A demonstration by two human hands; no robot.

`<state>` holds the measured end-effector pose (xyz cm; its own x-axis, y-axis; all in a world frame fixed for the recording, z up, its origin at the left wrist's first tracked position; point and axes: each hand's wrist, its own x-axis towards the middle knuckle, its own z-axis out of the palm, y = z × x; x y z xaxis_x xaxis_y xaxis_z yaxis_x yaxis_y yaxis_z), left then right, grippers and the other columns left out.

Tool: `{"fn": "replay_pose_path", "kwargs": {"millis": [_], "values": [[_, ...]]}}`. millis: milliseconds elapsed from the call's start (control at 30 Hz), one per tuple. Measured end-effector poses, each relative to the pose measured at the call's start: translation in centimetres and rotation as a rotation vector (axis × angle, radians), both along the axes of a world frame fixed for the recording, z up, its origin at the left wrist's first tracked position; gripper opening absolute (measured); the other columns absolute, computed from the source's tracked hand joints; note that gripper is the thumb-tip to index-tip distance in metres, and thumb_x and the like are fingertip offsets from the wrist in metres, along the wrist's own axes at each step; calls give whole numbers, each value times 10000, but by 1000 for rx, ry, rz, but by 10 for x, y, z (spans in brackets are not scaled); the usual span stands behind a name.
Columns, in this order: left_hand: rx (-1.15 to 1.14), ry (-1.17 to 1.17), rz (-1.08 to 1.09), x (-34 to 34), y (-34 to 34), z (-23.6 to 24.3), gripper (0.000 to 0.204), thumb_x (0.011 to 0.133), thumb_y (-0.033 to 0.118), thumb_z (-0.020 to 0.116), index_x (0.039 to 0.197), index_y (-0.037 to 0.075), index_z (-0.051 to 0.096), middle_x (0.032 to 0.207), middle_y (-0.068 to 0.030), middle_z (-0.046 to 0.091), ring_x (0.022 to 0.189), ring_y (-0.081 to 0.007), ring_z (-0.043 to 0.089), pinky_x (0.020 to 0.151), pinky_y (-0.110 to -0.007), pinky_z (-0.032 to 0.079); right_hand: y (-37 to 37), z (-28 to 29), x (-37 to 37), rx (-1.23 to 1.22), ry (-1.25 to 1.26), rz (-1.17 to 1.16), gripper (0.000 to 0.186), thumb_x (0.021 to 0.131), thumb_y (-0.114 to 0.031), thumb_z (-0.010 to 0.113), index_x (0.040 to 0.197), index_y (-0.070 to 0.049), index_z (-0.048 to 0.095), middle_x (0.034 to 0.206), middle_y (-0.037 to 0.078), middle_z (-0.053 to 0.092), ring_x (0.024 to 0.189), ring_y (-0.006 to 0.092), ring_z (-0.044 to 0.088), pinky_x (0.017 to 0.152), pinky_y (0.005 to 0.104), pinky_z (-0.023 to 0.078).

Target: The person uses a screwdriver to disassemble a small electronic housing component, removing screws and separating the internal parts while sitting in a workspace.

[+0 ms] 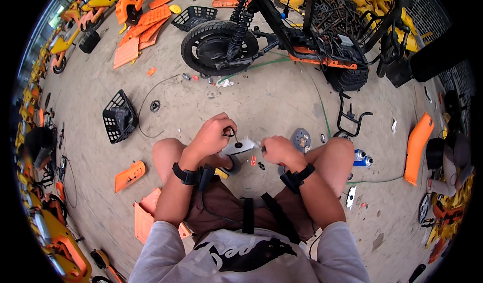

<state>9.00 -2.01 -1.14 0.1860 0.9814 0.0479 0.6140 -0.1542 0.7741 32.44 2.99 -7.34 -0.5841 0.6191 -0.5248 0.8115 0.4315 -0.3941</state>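
Note:
My left hand [214, 133] is closed in a pinch on a thin black cable [230, 130], which loops out past the fingers. The cable runs down to a dark round spot on a flat white plate-like part [247, 146] between my hands. Closed fingers of my right hand [279, 150] are beside the blurred right end of that part. Something small and dark shows at those fingertips; its kind is unclear. A similar white part [351, 196] with a dark round spot lies on the floor to the right.
A stripped scooter frame [282, 21] with a black rear wheel [219, 48] stands ahead. Black baskets [119, 117], orange panels [418, 148], blue spray cans [363, 158] and a bent black tube frame [350, 117] lie around me. Yellow-orange scooters [63, 242] line the left.

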Motion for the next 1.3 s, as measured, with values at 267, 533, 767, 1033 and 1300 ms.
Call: {"fn": "replay_pose_path", "kwargs": {"millis": [267,533,767,1033,1300], "values": [[60,-5,17,-6,-2,-9,295,646,-154,498,847,-16,663,823,-118,566,695,-253,558,619,-333,447,1,70,-3,-562,168,62,350,790,-149,613,1123,-48,657,843,122,701,550,195,646,576,329,525],[-1,53,-66,-6,0,-4,229,616,-125,505,764,-28,649,803,-132,580,737,-296,589,649,-343,483,7,53,-2,-177,436,-292,357,776,-206,620,1116,-102,656,882,144,697,748,299,675,710,387,521],[52,-43,-74,0,2,-1,244,609,-142,501,768,-32,649,810,-109,568,723,-251,580,640,-317,481,6,33,-1,-51,298,-276,349,764,-216,616,1097,-128,674,934,162,700,884,348,657,796,420,514],[11,-131,85,2,0,7,279,605,-159,517,803,-30,665,816,-83,582,693,-177,559,644,-279,466,3,22,-6,-50,190,-211,366,784,-193,588,1134,-108,657,875,173,699,808,338,673,786,422,526],[25,-246,22,2,-3,11,349,620,-166,509,873,-19,700,825,-71,597,683,-138,527,642,-255,444,6,26,-10,-110,421,-478,327,890,-163,543,1200,-75,599,873,185,682,584,289,653,624,388,549]]}}
